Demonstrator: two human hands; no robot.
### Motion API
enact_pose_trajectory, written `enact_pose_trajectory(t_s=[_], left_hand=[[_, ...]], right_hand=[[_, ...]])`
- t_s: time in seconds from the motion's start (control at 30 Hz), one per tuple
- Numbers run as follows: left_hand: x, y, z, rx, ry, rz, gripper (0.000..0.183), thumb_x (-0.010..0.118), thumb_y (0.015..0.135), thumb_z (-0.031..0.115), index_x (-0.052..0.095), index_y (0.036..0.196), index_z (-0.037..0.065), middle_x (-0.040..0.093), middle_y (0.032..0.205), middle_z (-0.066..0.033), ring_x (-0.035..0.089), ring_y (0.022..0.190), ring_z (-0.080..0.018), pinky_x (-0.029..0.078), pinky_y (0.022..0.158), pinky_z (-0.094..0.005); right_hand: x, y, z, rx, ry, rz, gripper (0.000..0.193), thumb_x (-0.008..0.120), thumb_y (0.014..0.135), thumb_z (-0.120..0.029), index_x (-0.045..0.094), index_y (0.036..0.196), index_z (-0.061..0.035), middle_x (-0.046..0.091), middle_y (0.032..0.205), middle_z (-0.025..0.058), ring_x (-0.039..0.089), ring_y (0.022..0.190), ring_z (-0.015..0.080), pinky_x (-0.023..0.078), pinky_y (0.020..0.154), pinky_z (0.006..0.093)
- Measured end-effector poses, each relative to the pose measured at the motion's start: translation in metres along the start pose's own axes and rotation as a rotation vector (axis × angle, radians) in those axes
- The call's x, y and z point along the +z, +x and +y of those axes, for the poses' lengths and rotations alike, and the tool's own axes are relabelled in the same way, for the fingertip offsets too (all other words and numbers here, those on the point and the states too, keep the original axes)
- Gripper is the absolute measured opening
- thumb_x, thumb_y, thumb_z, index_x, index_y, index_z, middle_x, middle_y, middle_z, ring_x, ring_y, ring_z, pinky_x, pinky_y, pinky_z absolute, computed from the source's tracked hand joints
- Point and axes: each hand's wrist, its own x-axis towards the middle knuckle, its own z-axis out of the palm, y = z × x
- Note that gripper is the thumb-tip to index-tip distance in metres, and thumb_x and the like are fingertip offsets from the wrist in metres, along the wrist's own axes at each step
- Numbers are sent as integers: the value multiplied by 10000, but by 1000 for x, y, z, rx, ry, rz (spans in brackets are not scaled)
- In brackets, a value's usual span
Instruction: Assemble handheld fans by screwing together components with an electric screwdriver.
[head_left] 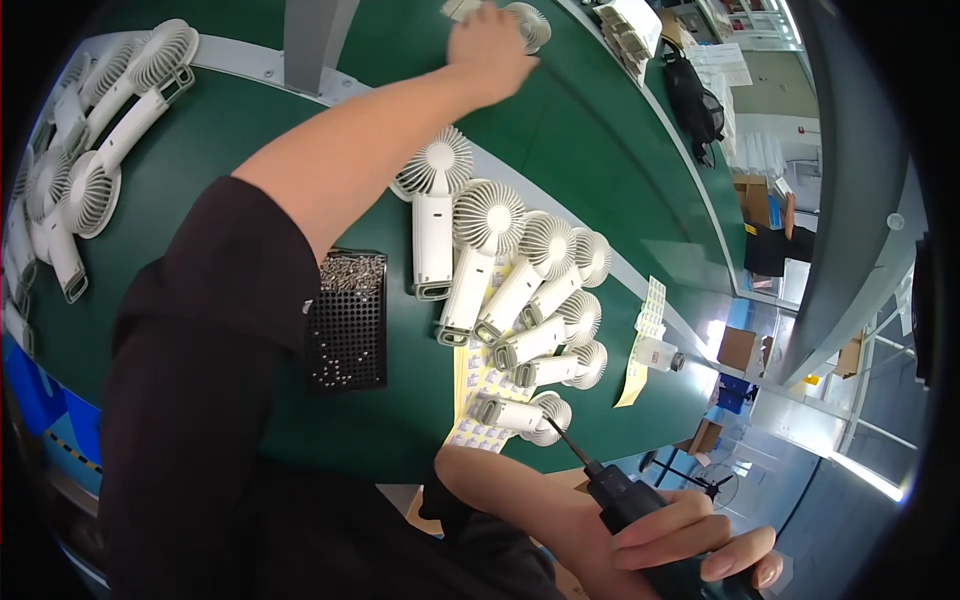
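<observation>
My left hand point(488, 48) stretched to the worktop's point(560, 130) far edge, grip closed over a white fan point(528, 24), my right hand point(680, 545) near me, off the near edge, wrapped round a black screwdriver point(615, 490), fan row point(520, 300) mid-worktop

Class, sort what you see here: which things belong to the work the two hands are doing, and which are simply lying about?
In the work:
left hand reaching onto a white handheld fan
right hand gripping a black electric screwdriver
row of white fans on the green table
black screw tray

Lying about:
label sheets
black bag
cardboard boxes
</observation>
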Motion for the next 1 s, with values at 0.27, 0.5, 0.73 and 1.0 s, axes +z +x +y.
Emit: enact_pose_trajectory(t_s=[0.27, 0.5, 0.73, 1.0], left_hand=[[-34, 6, -10, 44, -175, -632, 653, 603, 797, 214, 446, 1302, -169, 662, 1050, -258, 685, 850, -367, 556, 769, -470], [-161, -83, -12, 79, -604, -620, 338, 543, 787, 220, 668, 751, -92, 668, 732, -231, 653, 655, -350, 521, 623, -460], [-271, -212, -88, -456, -1193, -495, 342, 536, 1003, 229, 511, 1235, -22, 663, 1064, -116, 653, 906, -168, 512, 790, -306], [-269, -283, -113, -851, -1468, -289, 408, 557, 1005, 179, 433, 1328, -37, 638, 1216, -121, 637, 1088, -184, 525, 895, -310]], right_hand=[[3, -4, 10, 86, 62, -67, 542, 386, 1038, -453, 382, 1295, 25, 522, 924, 204, 437, 381, 216, 398, 283, 341], [44, -13, 42, 157, 284, -70, 371, 418, 1009, -281, 450, 1126, 69, 492, 805, 170, 403, 359, 161, 320, 317, 292], [94, -57, 68, 271, 231, -34, 282, 416, 979, -230, 411, 1120, 14, 462, 685, 116, 366, 308, 154, 335, 267, 288], [107, -109, 85, 319, 120, 10, 254, 434, 957, -217, 390, 1112, -21, 465, 667, 111, 398, 304, 173, 385, 277, 300]])
